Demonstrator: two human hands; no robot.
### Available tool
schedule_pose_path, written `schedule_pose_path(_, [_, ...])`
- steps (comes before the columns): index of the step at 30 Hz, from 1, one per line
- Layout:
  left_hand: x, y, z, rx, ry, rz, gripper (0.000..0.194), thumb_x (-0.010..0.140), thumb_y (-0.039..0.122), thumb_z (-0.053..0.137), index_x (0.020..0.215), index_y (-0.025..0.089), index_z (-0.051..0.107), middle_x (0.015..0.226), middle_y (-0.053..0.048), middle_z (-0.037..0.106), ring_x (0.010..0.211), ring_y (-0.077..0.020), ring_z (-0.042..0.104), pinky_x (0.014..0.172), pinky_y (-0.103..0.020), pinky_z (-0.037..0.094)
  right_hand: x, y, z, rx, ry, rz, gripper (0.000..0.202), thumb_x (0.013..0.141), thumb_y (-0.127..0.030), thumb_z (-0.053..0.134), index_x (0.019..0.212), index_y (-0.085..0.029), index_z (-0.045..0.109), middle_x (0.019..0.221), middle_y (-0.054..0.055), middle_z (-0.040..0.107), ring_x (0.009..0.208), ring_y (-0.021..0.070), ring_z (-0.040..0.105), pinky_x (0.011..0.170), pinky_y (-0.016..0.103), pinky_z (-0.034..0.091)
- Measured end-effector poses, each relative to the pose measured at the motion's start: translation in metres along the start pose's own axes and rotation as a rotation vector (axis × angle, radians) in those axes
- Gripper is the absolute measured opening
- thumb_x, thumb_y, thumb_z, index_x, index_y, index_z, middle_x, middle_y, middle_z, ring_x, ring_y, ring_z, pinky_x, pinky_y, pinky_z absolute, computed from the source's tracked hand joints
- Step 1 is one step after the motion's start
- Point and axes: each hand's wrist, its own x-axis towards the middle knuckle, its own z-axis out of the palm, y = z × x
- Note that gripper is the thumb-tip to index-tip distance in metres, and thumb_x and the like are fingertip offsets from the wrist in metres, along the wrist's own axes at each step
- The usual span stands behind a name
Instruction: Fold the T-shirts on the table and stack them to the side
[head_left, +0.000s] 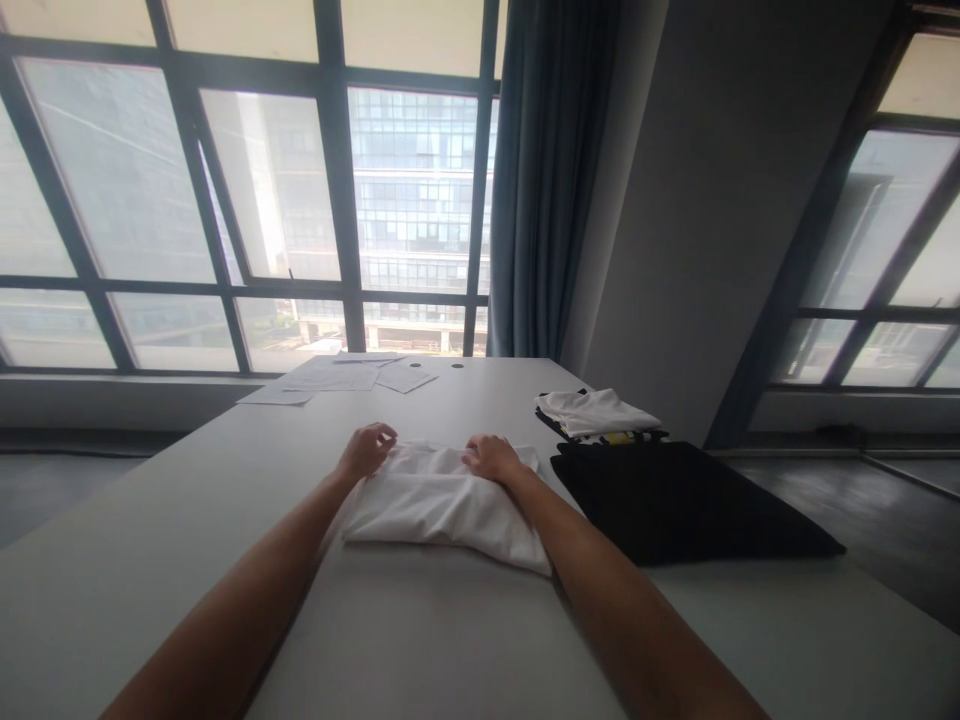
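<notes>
A white folded garment (442, 505), probably a T-shirt, lies on the white table (420, 640) in front of me, with soft wrinkles over its surface. My left hand (367, 450) is at its far left corner, fingers loosely curved with a gap between them. On the far right part of the cloth rests my right hand (491, 457), its fingers bent down and closed against the fabric. What lies under the right fingertips is hidden.
A black folded cloth (682, 505) lies to the right, near the table's edge. Behind it is a small pile topped by a white cloth (600, 412). Loose paper sheets (330, 376) lie at the far left. Past the table are windows and a blue curtain (540, 200).
</notes>
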Motion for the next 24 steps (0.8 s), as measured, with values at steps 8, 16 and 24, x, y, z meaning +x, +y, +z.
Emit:
schedule_pose_path(8, [-0.01, 0.011, 0.007, 0.008, -0.359, 0.032, 0.032, 0.084, 0.041, 0.06, 0.108, 0.027, 0.075, 0.138, -0.005, 0.061, 0.129, -0.0296, 0.05, 0.112, -0.043, 0.031, 0.014, -0.019, -0.007, 0.088, -0.094, 0.052, 0.04, 0.082, -0.052, 0.067, 0.107, -0.022, 0.073, 0.115, 0.009, 0.073, 0.11, 0.0236, 0.064, 0.093, 0.032, 0.044])
schedule_pose_path(16, [0.001, 0.054, 0.014, -0.08, -0.331, 0.087, 0.055, 0.076, 0.053, 0.069, 0.12, 0.022, 0.069, 0.117, -0.012, 0.069, 0.101, -0.0279, 0.064, 0.091, -0.036, 0.046, 0.009, -0.019, -0.014, 0.21, 0.011, -0.084, 0.018, 0.085, -0.03, 0.068, 0.098, -0.017, 0.071, 0.097, 0.006, 0.074, 0.084, 0.0154, 0.065, 0.073, 0.023, 0.044])
schedule_pose_path(24, [0.029, 0.066, 0.011, -0.232, -0.27, -0.025, 0.028, 0.067, 0.041, 0.074, 0.079, 0.017, 0.067, 0.074, -0.002, 0.067, 0.071, -0.0199, 0.061, 0.066, -0.03, 0.047, 0.002, 0.009, -0.022, 0.278, 0.121, -0.067, 0.029, 0.086, -0.04, 0.067, 0.105, -0.018, 0.067, 0.099, 0.005, 0.072, 0.084, 0.0154, 0.063, 0.076, 0.024, 0.043])
